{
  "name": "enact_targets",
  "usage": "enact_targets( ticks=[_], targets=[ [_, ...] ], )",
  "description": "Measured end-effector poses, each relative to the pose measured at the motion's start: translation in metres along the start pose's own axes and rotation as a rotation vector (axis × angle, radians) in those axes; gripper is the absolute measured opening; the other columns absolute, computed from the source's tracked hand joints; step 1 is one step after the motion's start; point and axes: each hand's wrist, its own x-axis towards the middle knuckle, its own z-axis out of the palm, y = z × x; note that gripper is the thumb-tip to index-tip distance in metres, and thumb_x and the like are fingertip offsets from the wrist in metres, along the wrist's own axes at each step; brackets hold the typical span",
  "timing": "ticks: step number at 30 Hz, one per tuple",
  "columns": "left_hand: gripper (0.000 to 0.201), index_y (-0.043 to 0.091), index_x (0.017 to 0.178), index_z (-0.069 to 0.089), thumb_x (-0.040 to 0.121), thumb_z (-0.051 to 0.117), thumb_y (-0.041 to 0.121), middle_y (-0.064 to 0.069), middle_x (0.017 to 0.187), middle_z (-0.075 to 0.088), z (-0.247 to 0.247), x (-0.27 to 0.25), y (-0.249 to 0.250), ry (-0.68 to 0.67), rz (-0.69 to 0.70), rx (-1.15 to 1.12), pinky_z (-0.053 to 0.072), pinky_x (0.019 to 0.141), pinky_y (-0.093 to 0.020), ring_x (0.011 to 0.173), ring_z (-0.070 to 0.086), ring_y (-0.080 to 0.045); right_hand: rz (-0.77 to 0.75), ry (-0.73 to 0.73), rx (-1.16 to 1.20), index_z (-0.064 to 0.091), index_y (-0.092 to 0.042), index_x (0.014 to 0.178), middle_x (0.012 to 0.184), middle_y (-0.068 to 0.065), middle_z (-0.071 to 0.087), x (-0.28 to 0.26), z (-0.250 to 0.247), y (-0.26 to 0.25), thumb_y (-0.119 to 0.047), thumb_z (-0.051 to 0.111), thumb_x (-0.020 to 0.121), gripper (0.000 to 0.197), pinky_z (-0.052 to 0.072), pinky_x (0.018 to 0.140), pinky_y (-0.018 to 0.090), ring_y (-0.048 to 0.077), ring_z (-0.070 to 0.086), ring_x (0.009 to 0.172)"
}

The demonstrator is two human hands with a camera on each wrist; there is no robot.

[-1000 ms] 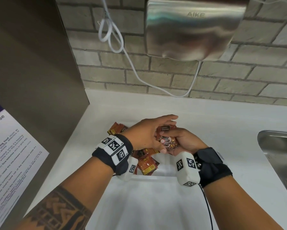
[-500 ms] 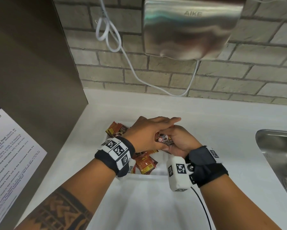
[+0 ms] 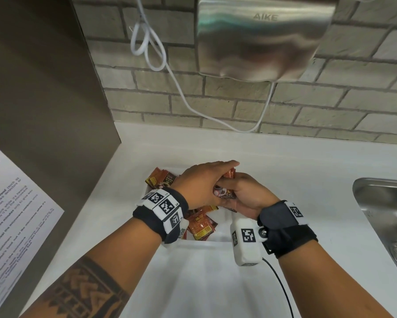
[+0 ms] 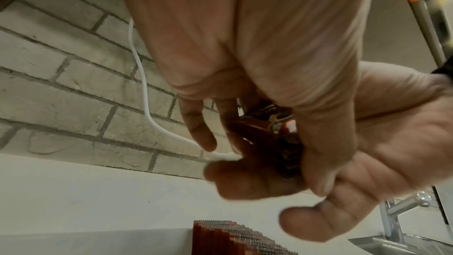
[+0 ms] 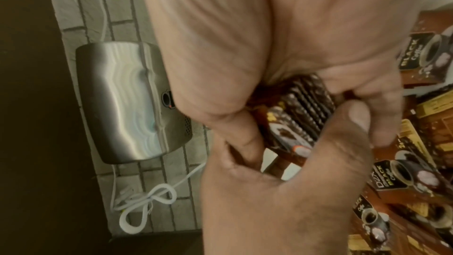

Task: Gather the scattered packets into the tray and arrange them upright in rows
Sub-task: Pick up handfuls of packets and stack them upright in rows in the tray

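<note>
A stack of brown coffee packets [image 3: 225, 192] is held above the white tray [image 3: 205, 243] between both hands. My left hand [image 3: 218, 177] lies over the stack from the left; its thumb [image 4: 318, 152] and fingers pinch the stack [image 4: 277, 131]. From the right, my right hand [image 3: 240, 193] grips the same stack [image 5: 301, 111] with curled fingers. Several loose packets [image 3: 201, 223] lie flat in the tray under my left wrist. A row of upright packets [image 3: 162, 179] stands at the tray's far left corner, its serrated top edges [image 4: 232, 239] showing in the left wrist view.
A steel hand dryer [image 3: 261, 37] hangs on the brick wall above, with a looped white cord [image 3: 151, 49] beside it. To the right is a steel sink [image 3: 385, 216] with a faucet [image 4: 402, 207]. On the left stands a brown panel [image 3: 43, 88] bearing a paper notice [image 3: 9, 214].
Both hands have closed tighter on the stack and drifted slightly toward the tray's far side. My left hand now covers more of it.
</note>
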Motion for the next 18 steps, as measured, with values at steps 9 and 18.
enact_targets(
  ticks=[9, 18],
  targets=[
    [0.12, 0.033, 0.161, 0.016, 0.068, 0.092, 0.035, 0.009, 0.156, 0.04, -0.003, 0.002, -0.01, 0.024, -0.108, -0.246, 0.038, 0.112, -0.028, 0.137, 0.043, -0.01, -0.142, 0.168, -0.166, 0.076, -0.008, 0.101, 0.096, 0.012, 0.077, 0.001, -0.014, 0.006, -0.013, 0.07, 0.09, 0.013, 0.058, 0.088, 0.047, 0.031, 0.073, 0.092],
    [0.08, 0.025, 0.154, 0.04, 0.083, 0.072, 0.008, -0.007, 0.14, 0.061, 0.001, -0.001, -0.003, -0.033, -0.334, -1.651, 0.059, 0.088, -0.053, 0.121, 0.065, -0.029, -0.17, 0.079, 0.013, 0.07, 0.0, 0.111, 0.107, 0.021, 0.073, -0.008, -0.011, 0.007, -0.008, 0.064, 0.093, 0.021, 0.056, 0.084, 0.041, 0.031, 0.07, 0.1]
  ],
)
